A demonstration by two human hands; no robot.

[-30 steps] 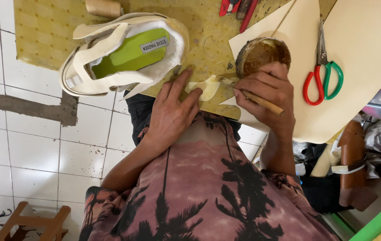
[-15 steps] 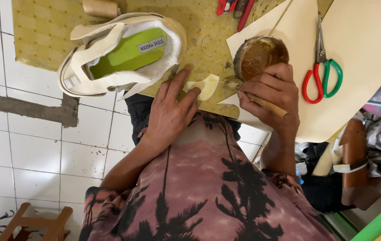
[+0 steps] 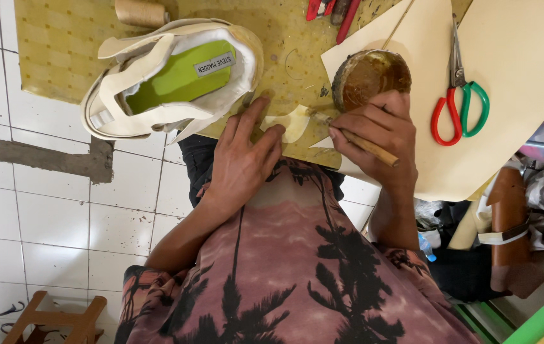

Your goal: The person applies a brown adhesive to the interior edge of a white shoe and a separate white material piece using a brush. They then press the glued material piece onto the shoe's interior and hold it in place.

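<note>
The person's left hand (image 3: pixel 241 162) lies flat on the yellow-covered bench (image 3: pixel 55 44), fingers spread and pressing down on a small cream cut-out piece (image 3: pixel 292 122) at the bench's near edge; its grip is open, pinning the piece rather than clasping it. The right hand (image 3: pixel 377 137) is closed around a thin wooden-handled brush (image 3: pixel 364 143), held like a pen, with the brush's tip resting on the cream piece just beside the left fingertips. Right above the right hand sits a round tin of brown glue (image 3: pixel 367 73), touching the knuckles or very near them. To the left of the hands, a cream strapped sandal (image 3: pixel 157 95) with a bright green insole lies on the bench, its edge near the left hand's fingers. A pair of scissors (image 3: pixel 461 102) with one red and one green handle rests on a large sheet of cream card (image 3: pixel 526 76) to the right, well apart from the hands. A spool of tan thread (image 3: pixel 141 11) stands at the bench's far edge. White tiled floor (image 3: pixel 42 216) shows on the left.
</note>
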